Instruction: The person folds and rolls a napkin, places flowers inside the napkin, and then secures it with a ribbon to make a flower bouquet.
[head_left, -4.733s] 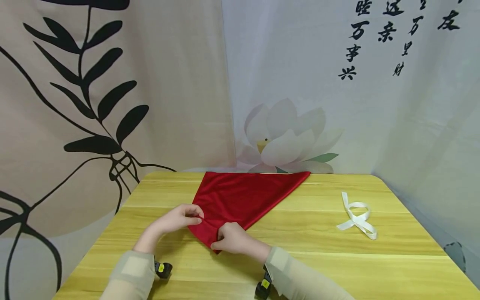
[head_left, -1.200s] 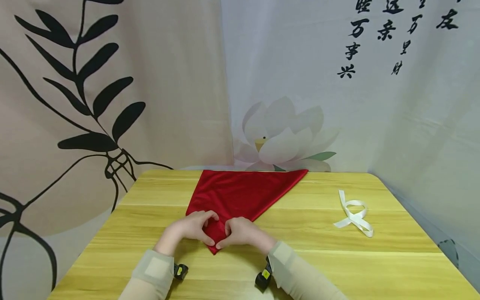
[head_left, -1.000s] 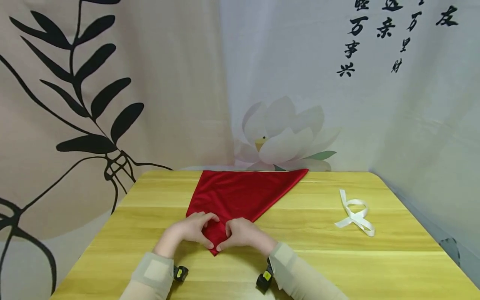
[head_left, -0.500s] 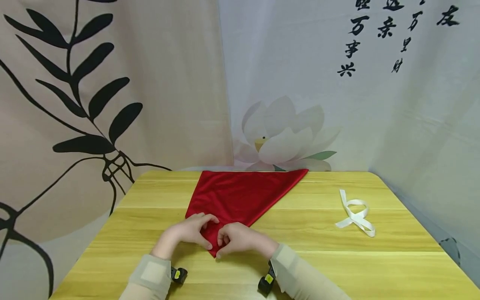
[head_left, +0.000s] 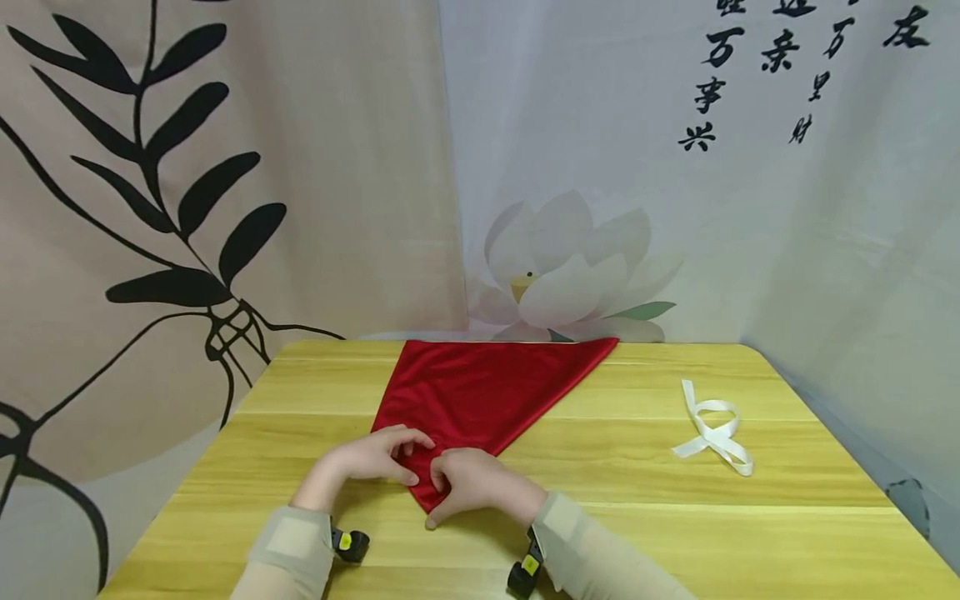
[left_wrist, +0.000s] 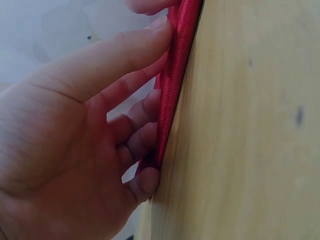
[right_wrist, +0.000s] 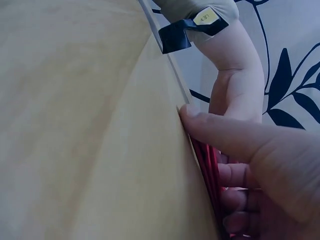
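A red cloth (head_left: 480, 392) lies flat on the wooden table in the head view, its narrow point toward the person. My left hand (head_left: 367, 457) rests on its left edge near that point, fingers lightly bent over the fabric. The left wrist view shows the thumb (left_wrist: 145, 47) touching the cloth's edge and the other fingertips against it. My right hand (head_left: 480, 482) lies opposite, fingers on the cloth, its thumb stretched to the tabletop just past the tip. In the right wrist view this thumb (right_wrist: 215, 125) stands apart from the bent fingers, with red folds between.
A looped white ribbon (head_left: 716, 433) lies on the right side of the wooden table (head_left: 675, 542). Behind the table hangs a printed curtain (head_left: 360, 167) with plants and writing. Each wrist wears a small black camera (head_left: 351, 546).
Since the earliest frame my left hand has come down toward the cloth's tip, and the cloth near it lies flatter. Lately the hands drew slightly apart, the right thumb sliding off onto the table.
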